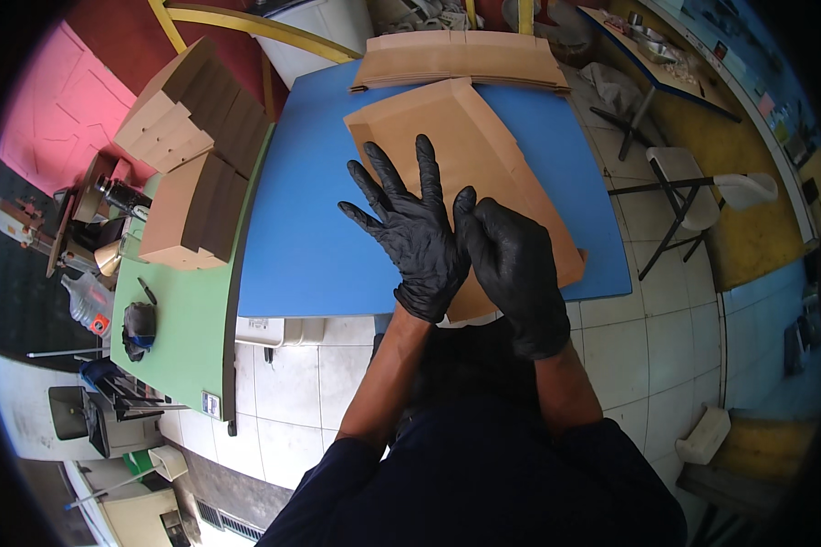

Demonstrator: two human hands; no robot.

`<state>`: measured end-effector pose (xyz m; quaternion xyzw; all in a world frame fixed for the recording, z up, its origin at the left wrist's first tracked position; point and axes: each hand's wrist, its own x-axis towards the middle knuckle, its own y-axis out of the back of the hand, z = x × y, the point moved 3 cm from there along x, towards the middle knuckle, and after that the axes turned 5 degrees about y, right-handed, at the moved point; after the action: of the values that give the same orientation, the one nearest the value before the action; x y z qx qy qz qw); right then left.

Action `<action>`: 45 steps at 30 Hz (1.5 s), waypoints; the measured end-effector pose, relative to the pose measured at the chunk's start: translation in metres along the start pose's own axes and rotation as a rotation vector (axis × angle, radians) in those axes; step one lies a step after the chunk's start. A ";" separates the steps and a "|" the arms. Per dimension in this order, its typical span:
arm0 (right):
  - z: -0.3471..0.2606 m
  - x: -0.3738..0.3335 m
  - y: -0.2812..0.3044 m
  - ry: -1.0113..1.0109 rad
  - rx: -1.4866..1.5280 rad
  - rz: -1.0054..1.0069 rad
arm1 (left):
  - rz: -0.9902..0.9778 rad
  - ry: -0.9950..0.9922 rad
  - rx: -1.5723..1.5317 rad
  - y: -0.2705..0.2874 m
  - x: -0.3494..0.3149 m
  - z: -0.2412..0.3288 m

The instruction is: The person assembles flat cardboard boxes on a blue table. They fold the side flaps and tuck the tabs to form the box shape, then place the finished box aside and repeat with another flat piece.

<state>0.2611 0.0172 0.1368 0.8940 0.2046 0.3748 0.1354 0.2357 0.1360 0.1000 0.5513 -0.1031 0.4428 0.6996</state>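
Both my hands wear black gloves and are raised over a blue table (310,182). My left hand (415,232) is open, its fingers spread and pointing away from me. Close against its thumb side, my right hand (518,269) is closed in a fist. Whether the right fingers grip the left glove's thumb or something else is hidden. Below the hands lies a flat, pre-creased brown cardboard sheet (447,123), slanted on the table. Neither hand touches it, as far as I can see. A stack of flat cardboard sheets (461,62) lies along the far edge.
On the left, a green table (187,319) carries folded cardboard boxes (192,205) and a small dark bundle (140,328). A folding chair (693,191) stands on the tiled floor to the right. Yellow bars (265,29) rise behind the blue table.
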 end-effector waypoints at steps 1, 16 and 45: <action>0.003 -0.001 -0.001 -0.022 0.007 -0.018 | -0.015 -0.002 0.022 -0.001 -0.002 -0.001; -0.012 0.007 0.001 -0.143 0.174 0.076 | -0.188 -0.105 0.221 -0.030 -0.013 -0.002; 0.035 0.005 -0.036 0.228 -0.366 -0.163 | -0.305 -0.343 0.478 -0.070 -0.032 -0.008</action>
<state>0.2799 0.0481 0.1015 0.7868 0.2186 0.4924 0.3012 0.2651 0.1263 0.0293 0.7755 -0.0287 0.2452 0.5811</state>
